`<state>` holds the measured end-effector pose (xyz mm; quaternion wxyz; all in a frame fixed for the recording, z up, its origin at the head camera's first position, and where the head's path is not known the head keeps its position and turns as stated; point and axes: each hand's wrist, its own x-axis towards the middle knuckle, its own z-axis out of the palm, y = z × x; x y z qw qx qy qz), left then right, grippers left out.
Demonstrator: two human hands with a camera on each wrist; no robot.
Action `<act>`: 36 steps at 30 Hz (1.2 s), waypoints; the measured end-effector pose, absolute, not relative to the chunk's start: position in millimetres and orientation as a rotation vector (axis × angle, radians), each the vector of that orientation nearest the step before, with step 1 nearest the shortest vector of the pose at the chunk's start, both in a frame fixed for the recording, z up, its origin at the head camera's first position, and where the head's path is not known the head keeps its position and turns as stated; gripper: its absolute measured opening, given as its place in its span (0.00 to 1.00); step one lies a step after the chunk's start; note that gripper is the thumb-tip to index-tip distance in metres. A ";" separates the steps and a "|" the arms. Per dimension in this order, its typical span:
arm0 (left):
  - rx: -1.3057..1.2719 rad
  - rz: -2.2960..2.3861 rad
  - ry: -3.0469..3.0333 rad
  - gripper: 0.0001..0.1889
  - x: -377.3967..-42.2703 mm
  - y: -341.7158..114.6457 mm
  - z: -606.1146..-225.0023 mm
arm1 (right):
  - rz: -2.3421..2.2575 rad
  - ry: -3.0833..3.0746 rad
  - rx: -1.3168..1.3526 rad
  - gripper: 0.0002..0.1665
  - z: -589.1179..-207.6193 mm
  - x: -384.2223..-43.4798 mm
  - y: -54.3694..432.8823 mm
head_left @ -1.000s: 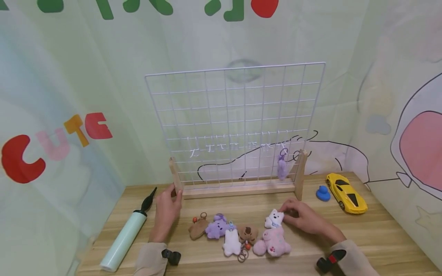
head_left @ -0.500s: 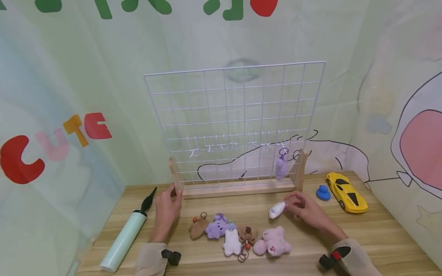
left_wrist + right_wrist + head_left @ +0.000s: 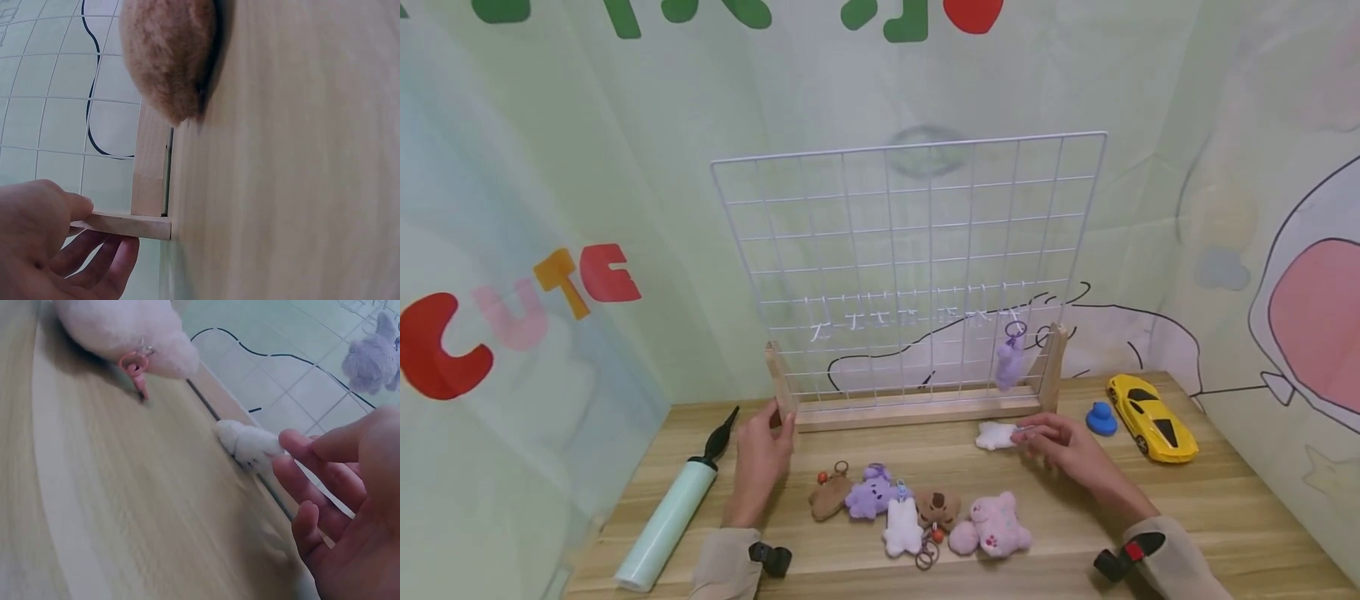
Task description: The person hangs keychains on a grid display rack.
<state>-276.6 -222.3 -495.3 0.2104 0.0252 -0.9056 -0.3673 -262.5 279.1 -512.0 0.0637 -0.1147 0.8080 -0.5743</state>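
Left hand pinching, thumb opposite fingers; right hand pinching at fingertips, lower fingers bent.

Wood-grain table: wire-grid rack, plush toys in row, mint pump, blue duck, yellow car.

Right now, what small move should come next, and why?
Probably lift the white plush toward a bare hook beside the hanging purple plush: the right hand holds the white one by an end, low in front of the grid, and the left hand grips the left post.
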 end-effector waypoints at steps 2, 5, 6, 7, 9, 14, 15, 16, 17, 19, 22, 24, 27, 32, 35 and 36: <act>0.065 -1.022 -2.514 0.14 -276.5 -221.6 -495.0 | -1.735 2.454 -0.343 0.20 -510.4 -262.7 276.9; 0.059 -1.022 -2.501 0.14 -275.9 -220.7 -494.9 | -1.713 2.539 -0.387 0.19 -507.0 -263.8 272.0; 0.053 -1.025 -2.497 0.14 -275.7 -220.3 -495.0 | -1.707 2.574 -0.399 0.19 -505.3 -263.4 270.1; 0.049 -1.019 -2.492 0.13 -276.0 -220.6 -495.5 | -1.709 2.606 -0.415 0.18 -502.4 -263.2 267.6; 0.045 -1.005 -2.485 0.13 -276.1 -220.8 -495.8 | -1.709 2.667 -0.441 0.17 -495.9 -262.0 262.8; 0.045 -0.977 -2.490 0.12 -277.0 -221.7 -496.8 | -1.761 2.679 -0.453 0.16 -467.0 -252.8 252.4; 0.047 -0.978 -2.494 0.12 -277.1 -221.9 -496.7 | -1.768 2.682 -0.463 0.16 -460.2 -250.4 251.0; 0.048 -0.979 -2.498 0.12 -277.3 -222.0 -496.6 | -1.774 2.688 -0.473 0.16 -453.1 -247.9 249.5; 0.051 -0.982 -2.504 0.12 -277.6 -222.0 -496.4 | -1.774 2.701 -0.486 0.16 -446.3 -245.8 248.0; 0.059 -0.989 -2.514 0.13 -277.9 -221.6 -496.1 | -1.794 2.726 -0.507 0.15 -434.0 -242.4 245.0; 0.068 -0.996 -2.516 0.13 -277.6 -220.6 -495.8 | -1.827 2.770 -0.563 0.13 -418.0 -240.3 239.5; 0.070 -1.002 -2.513 0.13 -277.4 -220.6 -495.8 | -1.858 2.798 -0.594 0.11 -408.9 -240.3 234.7; 0.066 -1.007 -2.506 0.14 -277.5 -220.7 -495.8 | -1.922 2.816 -0.636 0.10 -397.9 -240.5 226.9; 0.063 -1.014 -2.504 0.14 -277.6 -221.1 -496.5 | -2.016 2.833 -0.535 0.12 -386.3 -242.6 214.6; 0.070 -1.017 -2.506 0.14 -277.5 -221.0 -496.7 | -2.080 2.835 -0.394 0.16 -383.1 -245.5 208.9; 0.070 -1.019 -2.508 0.14 -277.3 -220.7 -496.5 | -2.107 2.827 -0.354 0.17 -382.2 -246.3 207.1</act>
